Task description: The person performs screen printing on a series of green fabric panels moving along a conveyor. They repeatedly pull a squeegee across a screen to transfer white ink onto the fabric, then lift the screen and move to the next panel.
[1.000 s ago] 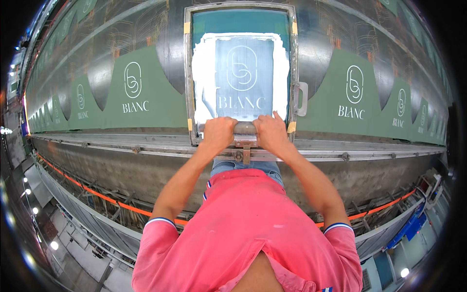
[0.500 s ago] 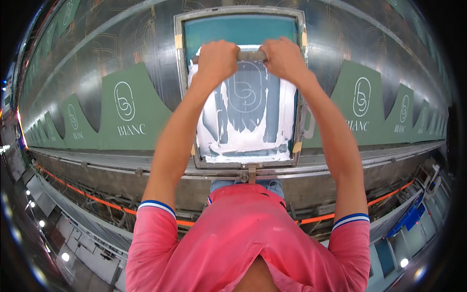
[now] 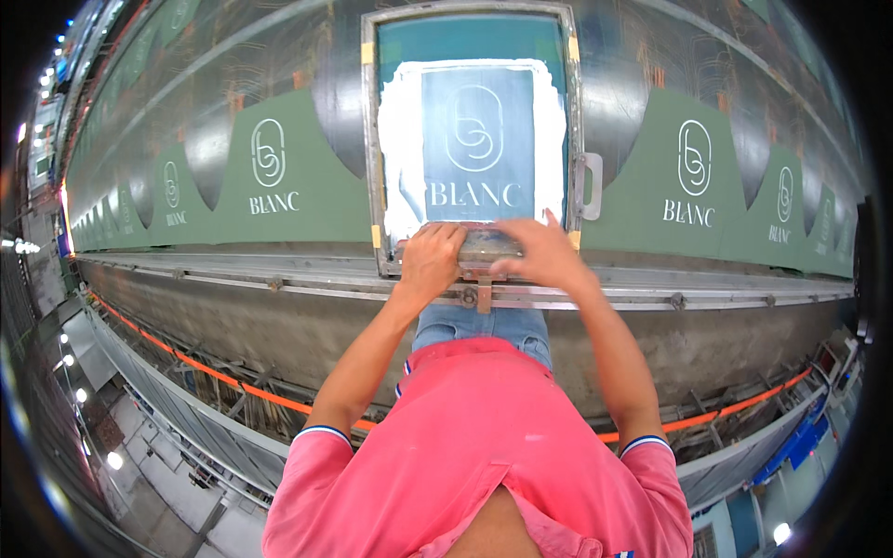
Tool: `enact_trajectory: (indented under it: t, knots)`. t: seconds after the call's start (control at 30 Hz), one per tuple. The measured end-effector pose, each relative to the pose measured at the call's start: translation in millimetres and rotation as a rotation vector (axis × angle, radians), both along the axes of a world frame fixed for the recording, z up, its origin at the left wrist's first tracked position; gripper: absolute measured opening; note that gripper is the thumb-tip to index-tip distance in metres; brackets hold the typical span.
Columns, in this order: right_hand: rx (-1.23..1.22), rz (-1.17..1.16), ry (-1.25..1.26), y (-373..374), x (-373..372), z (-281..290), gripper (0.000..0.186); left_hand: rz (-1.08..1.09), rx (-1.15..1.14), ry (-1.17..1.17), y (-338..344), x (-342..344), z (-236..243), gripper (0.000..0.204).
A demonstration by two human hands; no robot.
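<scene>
A screen-printing frame [image 3: 370,139] with a metal rim lies flat before me. White ink [image 3: 400,139] coats its mesh around a pale rectangle [image 3: 484,79] bearing a looped emblem and lettering. A squeegee [image 3: 488,244] rests at the frame's near end. My left hand [image 3: 433,260] is closed over the squeegee's left part. Slightly blurred, my right hand [image 3: 544,251] is at the squeegee's right end, its fingers and thumb spread apart and not wrapped round it. A pale handle [image 3: 592,186] sticks out from the frame's right side.
Green fabric pieces with white emblems, one left [image 3: 279,209] and one right [image 3: 693,205], lie in a row along the shiny metal table [image 3: 339,93]. A metal rail [image 3: 605,296] edges the table nearest me. Behind it runs an orange strip [image 3: 251,386].
Both hands and the squeegee have come from the frame's far part to its near end. The right hand has loosened from the squeegee. The mesh's middle is now wiped, with the lettering showing.
</scene>
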State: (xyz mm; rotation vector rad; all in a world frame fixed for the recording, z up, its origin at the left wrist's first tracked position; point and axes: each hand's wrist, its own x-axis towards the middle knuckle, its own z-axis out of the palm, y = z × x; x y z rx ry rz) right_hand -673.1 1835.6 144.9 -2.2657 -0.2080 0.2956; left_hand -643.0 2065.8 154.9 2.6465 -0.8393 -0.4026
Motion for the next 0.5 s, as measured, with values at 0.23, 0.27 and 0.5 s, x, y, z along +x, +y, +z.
enact_trajectory:
  t: [0.23, 0.27, 0.5]
  knots:
    - [-0.189, -0.858, -0.126, -83, 56, -101, 0.031, -0.019, 0.027, -0.057, 8, -7, -14, 0.012]
    - [-0.153, -0.865, -0.126, -85, 57, -106, 0.027, -0.02, -0.001, -0.054, 12, -8, -33, 0.012]
    - [-0.047, -0.915, -0.195, 8, 86, 3, 0.028, 0.085, -0.037, 0.023, 87, 17, 15, 0.026]
